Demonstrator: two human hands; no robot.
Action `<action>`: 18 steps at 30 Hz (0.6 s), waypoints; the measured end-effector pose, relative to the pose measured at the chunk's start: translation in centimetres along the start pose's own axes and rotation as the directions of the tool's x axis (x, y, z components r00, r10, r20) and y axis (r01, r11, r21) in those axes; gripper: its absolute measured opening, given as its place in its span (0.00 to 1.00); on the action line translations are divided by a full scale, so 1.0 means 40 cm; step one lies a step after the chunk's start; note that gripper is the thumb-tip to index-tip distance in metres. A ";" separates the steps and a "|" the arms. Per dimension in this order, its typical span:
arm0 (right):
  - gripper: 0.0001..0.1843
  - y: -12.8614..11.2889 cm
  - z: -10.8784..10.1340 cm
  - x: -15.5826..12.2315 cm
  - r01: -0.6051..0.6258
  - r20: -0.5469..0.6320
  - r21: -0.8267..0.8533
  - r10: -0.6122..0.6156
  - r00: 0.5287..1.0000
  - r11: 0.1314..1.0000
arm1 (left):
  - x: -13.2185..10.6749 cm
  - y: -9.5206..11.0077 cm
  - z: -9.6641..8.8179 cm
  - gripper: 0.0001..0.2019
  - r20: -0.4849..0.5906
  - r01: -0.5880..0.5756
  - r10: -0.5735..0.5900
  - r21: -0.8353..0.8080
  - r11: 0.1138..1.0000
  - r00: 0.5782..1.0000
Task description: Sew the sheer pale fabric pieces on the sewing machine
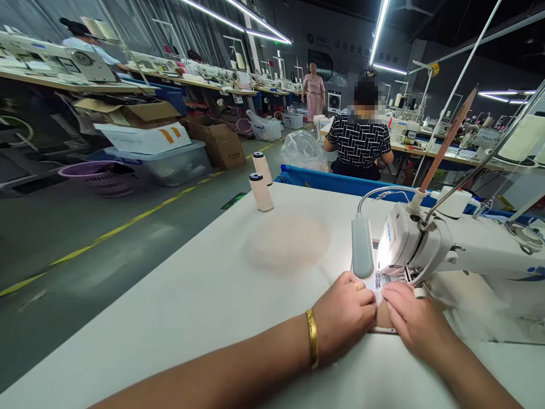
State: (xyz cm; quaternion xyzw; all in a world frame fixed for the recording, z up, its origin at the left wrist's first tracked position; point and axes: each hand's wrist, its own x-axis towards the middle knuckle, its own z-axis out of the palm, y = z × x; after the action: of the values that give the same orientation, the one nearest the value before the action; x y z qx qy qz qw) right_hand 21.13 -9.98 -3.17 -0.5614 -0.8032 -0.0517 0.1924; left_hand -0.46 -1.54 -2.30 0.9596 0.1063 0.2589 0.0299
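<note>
My left hand, with a gold bangle on the wrist and a ring on a finger, lies with its fingers curled on a small white piece of fabric on the white table. My right hand presses the same piece from the right, fingers together. Both hands sit just in front of the needle area of a white sewing machine. The machine's lamp lights the fabric brightly. Much of the piece is hidden under my fingers.
Two thread cones stand at the table's far edge beside a pale sheer pile. A blue bin lies beyond. A seated person in a patterned top works ahead; another person stands farther back. Boxes line the aisle.
</note>
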 end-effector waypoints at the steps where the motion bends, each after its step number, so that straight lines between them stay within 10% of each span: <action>1: 0.21 0.002 0.006 -0.002 -0.015 -0.009 -0.015 0.015 1.000 1.000 | 0.001 -0.003 0.003 0.07 -0.010 0.001 -0.001 -0.003 1.000 1.000; 18: 0.25 0.011 0.010 0.036 -0.096 -0.027 -0.031 0.095 0.995 0.995 | 0.038 -0.039 0.028 0.12 -0.047 0.081 -0.076 0.105 0.991 0.996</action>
State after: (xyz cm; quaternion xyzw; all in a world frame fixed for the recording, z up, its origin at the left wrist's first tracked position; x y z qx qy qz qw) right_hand 21.01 -8.42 -3.05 -0.6016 -0.7720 -0.0624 0.1957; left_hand 1.09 0.33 -2.69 0.9491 0.1583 0.2718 -0.0134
